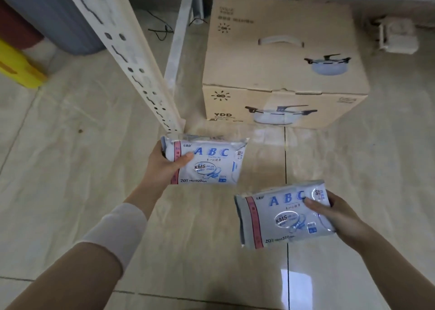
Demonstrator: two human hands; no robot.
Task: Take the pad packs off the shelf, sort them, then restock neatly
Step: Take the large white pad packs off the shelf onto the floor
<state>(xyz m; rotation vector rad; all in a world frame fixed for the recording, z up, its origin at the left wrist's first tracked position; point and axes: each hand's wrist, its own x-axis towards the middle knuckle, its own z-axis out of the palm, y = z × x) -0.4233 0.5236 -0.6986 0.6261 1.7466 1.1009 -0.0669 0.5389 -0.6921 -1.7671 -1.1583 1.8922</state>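
The grip of the left hand (164,166) is closing on one pad pack (211,163) by its left end, the right hand (336,215) gripping a second pack (280,218) by its right end, both above the tiled floor (70,192) near the shelf post (131,58). Held by one end only, the glossy wrappers are probably risking a slip. Both packs are lying lengthwise left to right, print facing up.

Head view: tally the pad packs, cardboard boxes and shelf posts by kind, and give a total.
Pad packs: 2, the left pack gripped by the left hand, the right pack by the right hand.
Cardboard box: 1.
Shelf posts: 2, the near post and the far post.
Total: 5.
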